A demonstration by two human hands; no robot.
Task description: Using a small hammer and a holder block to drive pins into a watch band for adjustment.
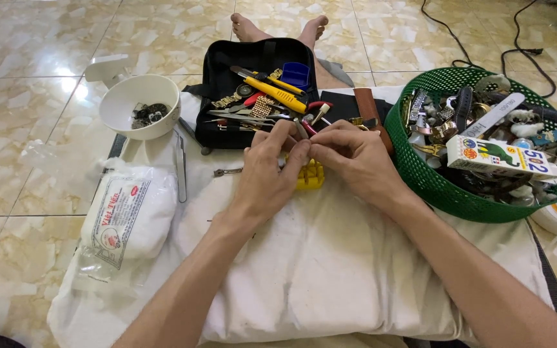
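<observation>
My left hand and my right hand meet above a yellow block-shaped holder on a white pillow. Their fingertips pinch a small part between them, hidden by my fingers. A thin tool with reddish handles sticks up from between the hands; which hand holds it is unclear. Both hands are closed around what they pinch.
An open black tool case with a yellow knife, tweezers and watch bands lies behind the hands. A white bowl with small metal parts sits at left, tweezers beside it. A green basket of clutter stands right. A white bag lies left.
</observation>
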